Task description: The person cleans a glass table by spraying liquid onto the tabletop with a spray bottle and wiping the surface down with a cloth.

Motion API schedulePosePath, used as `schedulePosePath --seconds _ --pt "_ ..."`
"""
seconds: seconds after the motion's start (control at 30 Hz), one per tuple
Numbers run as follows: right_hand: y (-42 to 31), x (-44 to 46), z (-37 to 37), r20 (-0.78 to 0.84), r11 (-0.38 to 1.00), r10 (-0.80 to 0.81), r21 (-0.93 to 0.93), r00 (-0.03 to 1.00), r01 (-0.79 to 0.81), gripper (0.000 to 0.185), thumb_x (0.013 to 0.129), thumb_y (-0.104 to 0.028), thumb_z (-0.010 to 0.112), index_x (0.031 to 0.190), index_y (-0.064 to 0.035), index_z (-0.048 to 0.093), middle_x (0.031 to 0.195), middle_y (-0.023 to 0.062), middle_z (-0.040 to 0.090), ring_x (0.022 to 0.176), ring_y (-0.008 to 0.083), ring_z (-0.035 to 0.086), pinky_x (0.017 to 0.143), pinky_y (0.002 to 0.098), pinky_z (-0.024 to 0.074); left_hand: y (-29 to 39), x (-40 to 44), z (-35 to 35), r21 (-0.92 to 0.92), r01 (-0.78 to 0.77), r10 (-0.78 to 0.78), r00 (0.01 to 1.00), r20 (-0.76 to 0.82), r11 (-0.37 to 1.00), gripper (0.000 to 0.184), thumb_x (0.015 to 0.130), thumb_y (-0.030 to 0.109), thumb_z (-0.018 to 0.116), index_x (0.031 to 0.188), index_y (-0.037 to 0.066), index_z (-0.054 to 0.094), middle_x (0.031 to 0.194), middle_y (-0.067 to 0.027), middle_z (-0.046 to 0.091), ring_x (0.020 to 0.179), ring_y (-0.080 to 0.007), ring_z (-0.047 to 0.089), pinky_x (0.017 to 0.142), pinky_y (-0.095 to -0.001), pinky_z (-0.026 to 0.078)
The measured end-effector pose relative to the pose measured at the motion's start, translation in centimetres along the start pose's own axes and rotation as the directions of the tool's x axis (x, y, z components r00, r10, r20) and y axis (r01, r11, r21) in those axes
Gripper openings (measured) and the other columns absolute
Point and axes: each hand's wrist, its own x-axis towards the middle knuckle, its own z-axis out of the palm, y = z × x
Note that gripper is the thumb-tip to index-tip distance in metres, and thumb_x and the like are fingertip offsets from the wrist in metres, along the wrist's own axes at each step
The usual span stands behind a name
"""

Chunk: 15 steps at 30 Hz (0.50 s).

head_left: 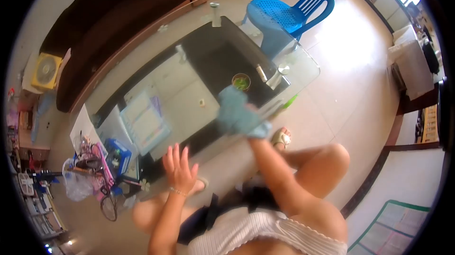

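In the head view, a blue-grey cloth [233, 113] covers most of my right hand [253, 124], over the front edge of the glass table [189, 84]. The cloth is blurred, and my fingers are wrapped in or hidden behind it. My left hand [180, 166] is raised near the table's front edge, fingers spread, holding nothing. Just beyond the cloth lies a small round dish [241, 82] with something green in it. A small cylinder [261, 73] sits to the right of the dish.
Papers or folders [144, 120], a blue box [117, 156] and a cluttered pile with glasses [108, 206] are at the left end. A blue plastic chair [279, 11] stands behind the table's right end. A dark sofa [109, 22] runs along the far side.
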Motion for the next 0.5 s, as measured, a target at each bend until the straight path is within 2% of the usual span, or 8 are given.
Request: schedulePosePath --seconds 0.1,0.17,0.37,0.5 --pt "-9.2 4.2 -1.1 0.005 0.973 -0.227 0.049 0.974 0.226 0.048 0.083 -0.023 0.052 0.124 0.0004 0.047 0.116 0.0156 0.056 0.105 0.0300 0.054 0.096 0.0403 0.0412 0.3 0.5 0.3 0.041 -0.011 0.009 0.999 0.046 0.999 0.058 0.079 0.027 0.056 0.128 0.001 0.040 0.139 -0.0189 0.037 0.131 -0.0391 0.027 0.105 -0.0545 0.022" --pt "-11.1 5.6 -2.0 -0.007 0.951 -0.300 0.077 0.954 0.300 0.048 0.083 -0.023 0.052 0.124 0.0002 0.047 0.116 0.0155 0.056 0.106 0.0300 0.053 0.096 0.0404 0.0410 0.3 0.6 0.2 0.064 -0.018 0.014 0.998 0.056 0.998 0.055 0.082 0.029 0.051 0.127 0.000 0.041 0.138 -0.0190 0.039 0.130 -0.0392 0.029 0.104 -0.0546 0.022" --pt "-4.5 1.2 -5.7 0.055 0.961 -0.227 0.176 0.972 0.215 0.049 0.082 -0.024 0.052 0.125 -0.0004 0.048 0.116 0.0151 0.056 0.106 0.0300 0.053 0.096 0.0408 0.0403 0.3 0.8 0.7 0.151 -0.036 0.029 0.998 0.048 0.988 0.052 0.090 0.036 0.038 0.128 -0.001 0.041 0.137 -0.0194 0.040 0.129 -0.0402 0.032 0.103 -0.0549 0.023" --pt "-8.3 4.7 -3.0 0.134 0.938 -0.301 0.222 0.944 0.268 0.050 0.082 -0.024 0.053 0.125 -0.0009 0.048 0.117 0.0148 0.055 0.107 0.0300 0.053 0.097 0.0411 0.0399 0.5 1.0 0.5 0.131 -0.034 0.025 0.997 0.076 0.991 0.053 0.091 0.035 0.036 0.130 -0.001 0.038 0.137 -0.0200 0.039 0.129 -0.0403 0.032 0.103 -0.0553 0.023"
